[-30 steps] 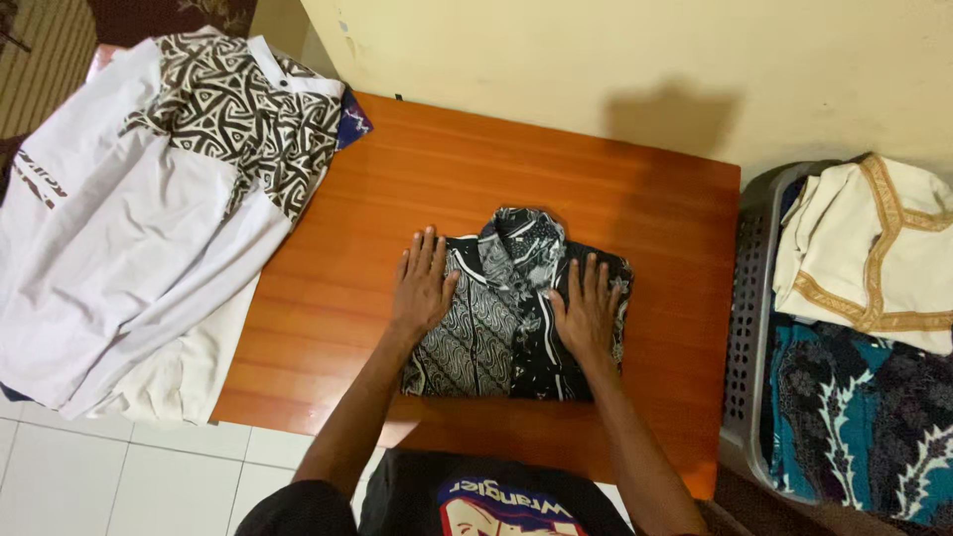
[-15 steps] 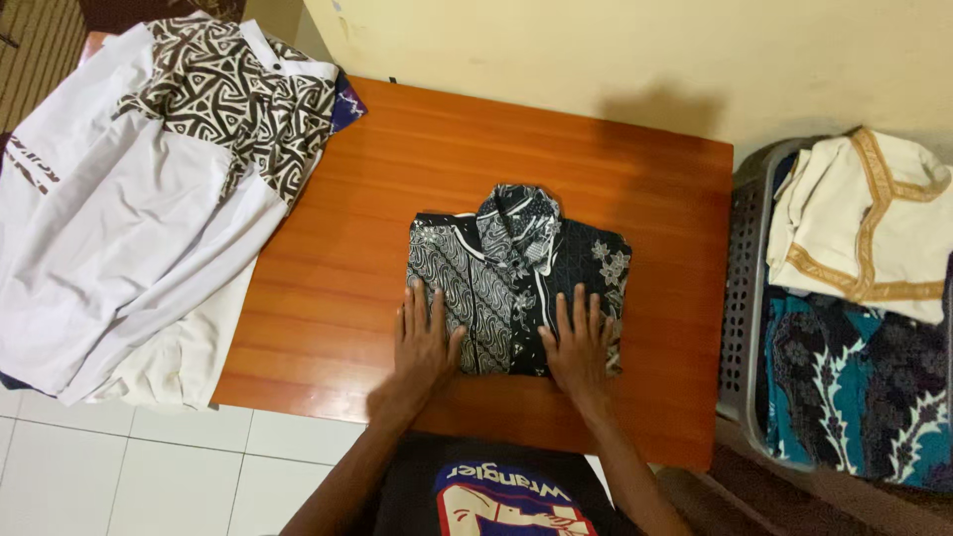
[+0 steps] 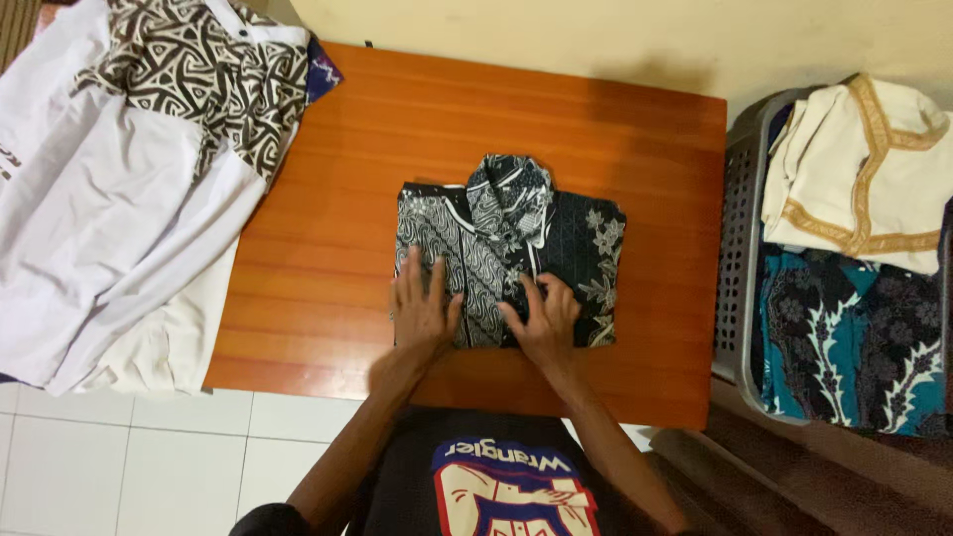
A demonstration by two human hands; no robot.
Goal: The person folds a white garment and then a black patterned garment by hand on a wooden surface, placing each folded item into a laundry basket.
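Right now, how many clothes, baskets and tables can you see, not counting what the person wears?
Folded shirts on the table: 1, black patterned shirt under left hand and right hand
Clothes in the pile at left: at least 2, white shirt, blue cloth
Clothes in the basket: 2, cream garment, teal garment
Baskets: 1, grey basket
Tables: 1, table
Total: at least 7

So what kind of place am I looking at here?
Most likely a room in a home, used for folding laundry: a folded patterned shirt on a wooden table, a grey laundry basket full of clothes beside it, and white floor tiles.
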